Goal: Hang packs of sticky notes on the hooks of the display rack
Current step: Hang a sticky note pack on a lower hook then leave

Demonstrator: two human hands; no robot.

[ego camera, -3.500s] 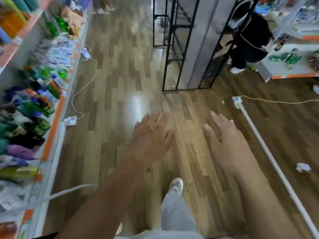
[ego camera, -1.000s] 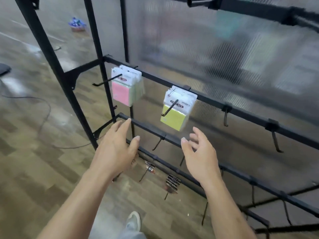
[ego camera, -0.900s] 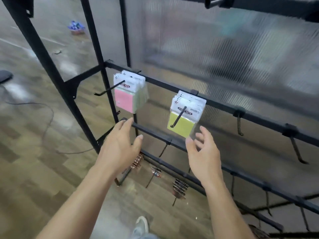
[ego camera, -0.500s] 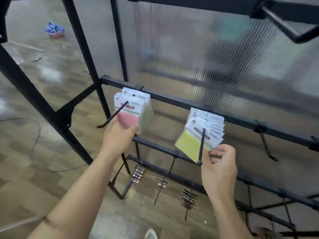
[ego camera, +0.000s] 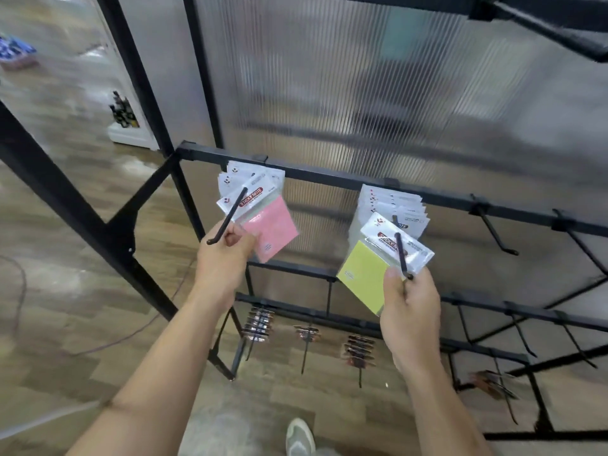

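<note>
1. Around, from the left: a cable [ego camera: 131, 334] lies on the wood floor [ego camera: 65, 291]; the display rack [ego camera: 316, 174] stands ahead, black-framed, backed by a ribbed translucent panel [ego camera: 362, 93]; small dark packs [ego camera: 260, 324] hang on lower hooks beneath the hands
2. Pink pack [ego camera: 269, 225] – white header, red "STICKY NOTE" label – hangs tilted at the front of a bunch on the left hook [ego camera: 230, 213]; the left hand [ego camera: 223, 258] has its grip pinched on the pack's lower-left corner, beside the hook's tip
3. Yellow pack [ego camera: 363, 274], same header, fronts the bunch on the next hook [ego camera: 401, 255]; the right hand [ego camera: 409, 311] pinches its lower right edge, thumb in front
4. Rightward, bare hooks [ego camera: 493, 232] jut from the same bar – open room between them
</note>
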